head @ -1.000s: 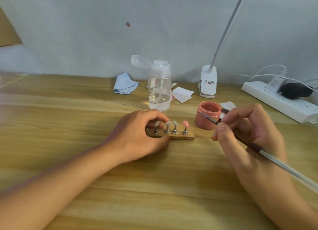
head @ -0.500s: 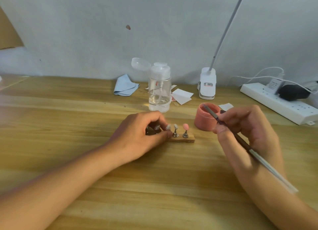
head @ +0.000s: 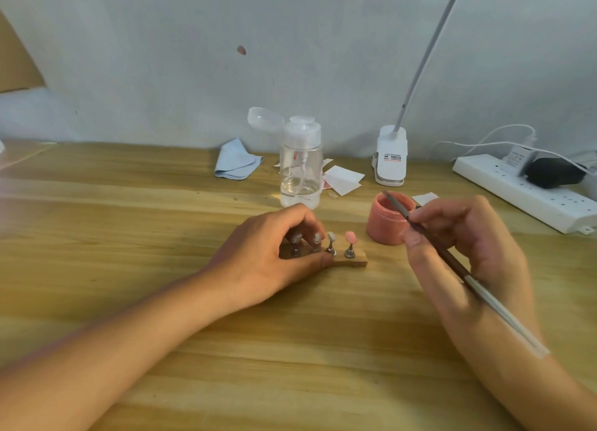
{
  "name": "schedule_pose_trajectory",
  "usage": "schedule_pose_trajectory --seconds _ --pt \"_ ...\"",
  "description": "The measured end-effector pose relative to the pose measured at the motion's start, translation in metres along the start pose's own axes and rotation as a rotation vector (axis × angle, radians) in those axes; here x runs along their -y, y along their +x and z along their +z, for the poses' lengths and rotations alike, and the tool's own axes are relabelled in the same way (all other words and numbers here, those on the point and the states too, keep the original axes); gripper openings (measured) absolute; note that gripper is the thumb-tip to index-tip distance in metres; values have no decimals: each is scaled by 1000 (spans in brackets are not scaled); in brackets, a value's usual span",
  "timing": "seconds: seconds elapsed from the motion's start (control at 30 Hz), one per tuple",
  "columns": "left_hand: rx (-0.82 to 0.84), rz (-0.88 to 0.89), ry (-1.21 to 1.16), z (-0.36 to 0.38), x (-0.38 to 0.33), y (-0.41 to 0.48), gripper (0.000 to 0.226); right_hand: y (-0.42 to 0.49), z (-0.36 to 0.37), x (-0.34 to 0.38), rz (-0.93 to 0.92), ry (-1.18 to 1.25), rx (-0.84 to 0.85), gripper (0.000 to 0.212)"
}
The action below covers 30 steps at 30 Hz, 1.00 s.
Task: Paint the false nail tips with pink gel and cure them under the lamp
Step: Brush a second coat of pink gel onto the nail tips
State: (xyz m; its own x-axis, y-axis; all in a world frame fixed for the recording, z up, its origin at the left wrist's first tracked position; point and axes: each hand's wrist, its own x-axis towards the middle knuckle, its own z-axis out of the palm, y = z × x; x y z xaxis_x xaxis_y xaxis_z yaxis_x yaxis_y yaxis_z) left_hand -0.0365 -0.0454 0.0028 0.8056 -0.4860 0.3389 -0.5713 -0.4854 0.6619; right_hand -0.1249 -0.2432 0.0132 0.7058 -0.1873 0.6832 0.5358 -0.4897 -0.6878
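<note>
Left hand [head: 268,253]: fingers curled round the near end of the wooden stand [head: 353,262], gripping it to the table. Just past my fingertips, one clear nail tip [head: 331,236], then the pink-painted tip [head: 350,237]. Right hand [head: 468,237]: pinching the brush [head: 497,306] between thumb and fingers, bristle end over the pink gel jar [head: 384,229] just left of it. Lamp [head: 391,156] beyond the jar.

A home hobby desk — wooden tabletop [head: 129,204] against a plain wall [head: 193,59], with clip lamp [head: 391,156] and power strip [head: 517,191].
</note>
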Motion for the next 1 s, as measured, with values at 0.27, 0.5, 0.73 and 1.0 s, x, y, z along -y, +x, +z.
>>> schedule_pose_trajectory --seconds 0.27,0.5,0.73,1.0 --pt "48 -17 -84 2 2 6 12 0 2 2 18 9 2 12" --pt "48 -31 -111 4 3 9 9 -1 4 4 32 -1 -3 12" --pt "20 -2 -36 4 4 6 8 1 3 4 78 80 -24 15" --pt "23 -5 -18 4 3 8 8 1 5 5 76 7 19 26"
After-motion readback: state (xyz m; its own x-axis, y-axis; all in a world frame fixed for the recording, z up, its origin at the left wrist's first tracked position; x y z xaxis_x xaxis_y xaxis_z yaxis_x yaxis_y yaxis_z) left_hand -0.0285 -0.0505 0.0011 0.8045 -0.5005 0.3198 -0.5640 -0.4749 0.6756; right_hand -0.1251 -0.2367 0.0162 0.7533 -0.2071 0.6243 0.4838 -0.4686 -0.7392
